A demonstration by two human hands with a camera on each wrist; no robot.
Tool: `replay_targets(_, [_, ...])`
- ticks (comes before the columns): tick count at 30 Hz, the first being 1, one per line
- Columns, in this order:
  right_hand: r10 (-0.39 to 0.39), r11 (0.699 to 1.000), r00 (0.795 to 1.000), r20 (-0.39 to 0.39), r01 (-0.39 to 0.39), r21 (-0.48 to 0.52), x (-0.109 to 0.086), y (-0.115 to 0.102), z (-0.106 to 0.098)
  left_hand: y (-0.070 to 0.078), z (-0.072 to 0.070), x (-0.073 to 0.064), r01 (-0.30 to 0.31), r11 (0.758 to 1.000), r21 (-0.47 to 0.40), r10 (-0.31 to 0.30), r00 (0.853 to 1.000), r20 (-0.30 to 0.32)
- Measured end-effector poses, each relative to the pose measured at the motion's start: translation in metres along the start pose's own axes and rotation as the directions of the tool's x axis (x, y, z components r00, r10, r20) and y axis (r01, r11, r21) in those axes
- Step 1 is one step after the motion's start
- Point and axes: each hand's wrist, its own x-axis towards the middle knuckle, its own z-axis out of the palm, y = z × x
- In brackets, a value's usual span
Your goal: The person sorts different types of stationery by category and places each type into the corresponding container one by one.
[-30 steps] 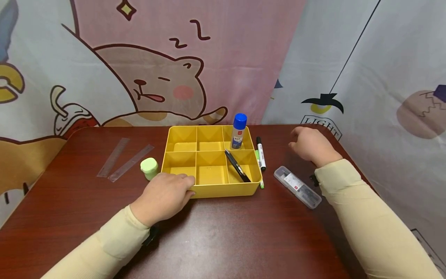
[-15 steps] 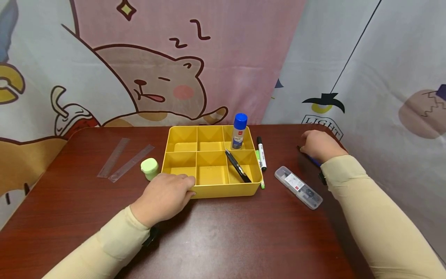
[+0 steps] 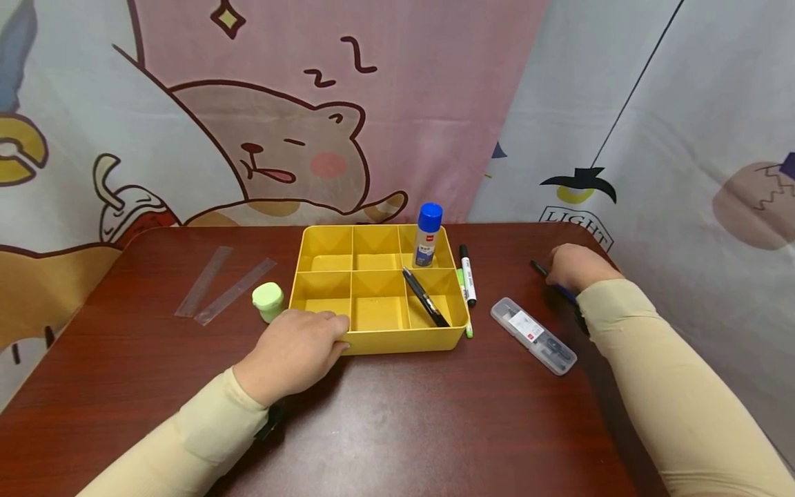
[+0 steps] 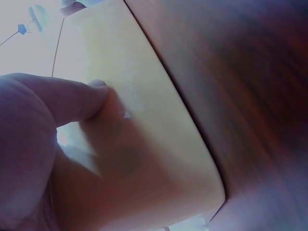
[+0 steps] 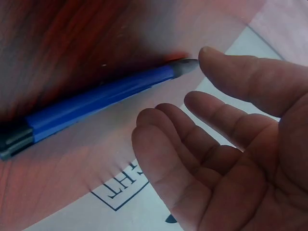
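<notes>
My left hand (image 3: 298, 352) grips the front left wall of a yellow compartment tray (image 3: 397, 339). Its thumb (image 4: 82, 101) lies against the tray's outer wall in the left wrist view; the other fingers go over the rim and are partly hidden. At the far right of the table, my right hand (image 3: 577, 268) is over a blue pen (image 5: 101, 103) with black ends. In the right wrist view its fingers are loosely bent, thumb apart from them, and the pen lies beside the fingertips. A black pen (image 3: 425, 297) leans in the tray's front right compartment.
A blue-capped clear bottle (image 3: 426, 248) stands in the tray's back right compartment. Right of the tray lie a black-and-white marker (image 3: 468, 276), a green-and-white marker (image 3: 468, 321) and a clear plastic case (image 3: 534, 336). Leftward are a light-green tub (image 3: 268, 301) and two clear rulers (image 3: 236, 291).
My right hand has moved right and a little nearer to me, and the blue pen under it has come into view. The left hand stays on the tray's wall.
</notes>
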Motion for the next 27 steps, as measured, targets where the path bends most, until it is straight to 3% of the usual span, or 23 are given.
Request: replay_targets(27, [-0.032,0.995,0.999,0.014,0.033,-0.091,0.0046,0.0063,0.0076,-0.0001,0.0004,0.0001,-0.004,1.0,-0.007,0.004,1.0,-0.02])
